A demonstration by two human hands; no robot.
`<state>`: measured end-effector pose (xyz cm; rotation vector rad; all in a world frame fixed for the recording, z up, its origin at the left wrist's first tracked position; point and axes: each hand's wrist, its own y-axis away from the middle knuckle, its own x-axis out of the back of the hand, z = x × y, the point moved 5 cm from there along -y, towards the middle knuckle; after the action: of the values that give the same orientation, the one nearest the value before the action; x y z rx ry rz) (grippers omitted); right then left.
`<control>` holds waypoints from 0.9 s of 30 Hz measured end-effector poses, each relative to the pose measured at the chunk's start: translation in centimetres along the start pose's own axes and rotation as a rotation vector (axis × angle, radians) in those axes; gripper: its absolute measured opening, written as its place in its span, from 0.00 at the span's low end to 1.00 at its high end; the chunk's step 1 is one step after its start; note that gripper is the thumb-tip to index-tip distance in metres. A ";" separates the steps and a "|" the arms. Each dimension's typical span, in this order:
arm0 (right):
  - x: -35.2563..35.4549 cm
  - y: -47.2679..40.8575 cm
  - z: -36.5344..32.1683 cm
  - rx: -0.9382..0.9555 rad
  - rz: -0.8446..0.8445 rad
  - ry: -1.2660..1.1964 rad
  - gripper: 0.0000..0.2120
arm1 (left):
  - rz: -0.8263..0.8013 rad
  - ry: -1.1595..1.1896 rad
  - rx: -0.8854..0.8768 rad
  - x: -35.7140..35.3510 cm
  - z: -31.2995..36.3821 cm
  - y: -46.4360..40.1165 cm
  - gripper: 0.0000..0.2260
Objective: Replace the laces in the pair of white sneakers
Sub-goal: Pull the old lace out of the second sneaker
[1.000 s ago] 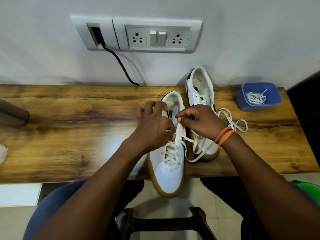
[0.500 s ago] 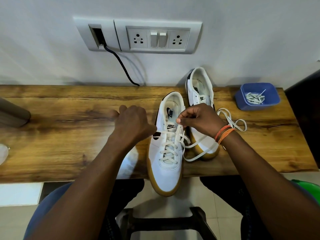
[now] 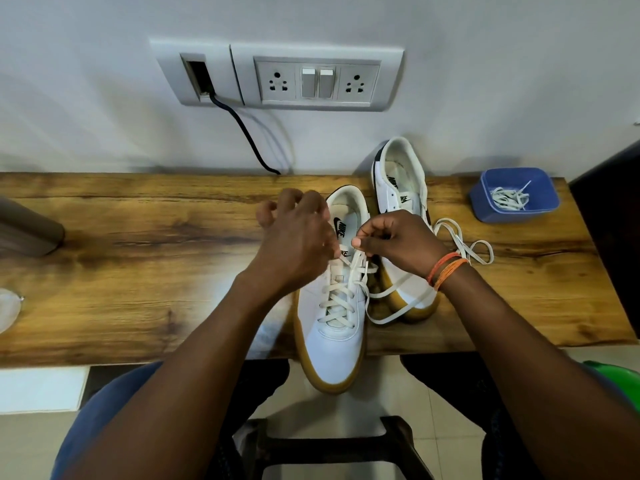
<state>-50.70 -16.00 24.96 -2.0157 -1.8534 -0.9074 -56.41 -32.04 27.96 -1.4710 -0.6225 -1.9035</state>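
"NIKE" with a swoosh reads on the near sneaker's insole [image 3: 342, 227].

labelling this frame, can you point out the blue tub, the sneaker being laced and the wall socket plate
blue tub [image 3: 485, 206]: head view, on its front-left wall.
sneaker being laced [image 3: 332, 348]: head view, on the white toe.
wall socket plate [image 3: 389, 81]: head view, on the bare right margin of the plate.

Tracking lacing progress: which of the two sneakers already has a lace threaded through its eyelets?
The near sneaker, toe overhanging the table edge; the far sneaker by the wall shows none.
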 end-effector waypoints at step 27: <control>-0.2 1.3 -0.2 0.033 0.040 0.091 0.05 | -0.014 0.026 0.262 1.4 -3.2 0.0 0.07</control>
<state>-49.48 -16.50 25.33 -1.9512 -1.7627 -0.9345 -58.77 -34.55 28.50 -1.2759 -0.8371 -1.7713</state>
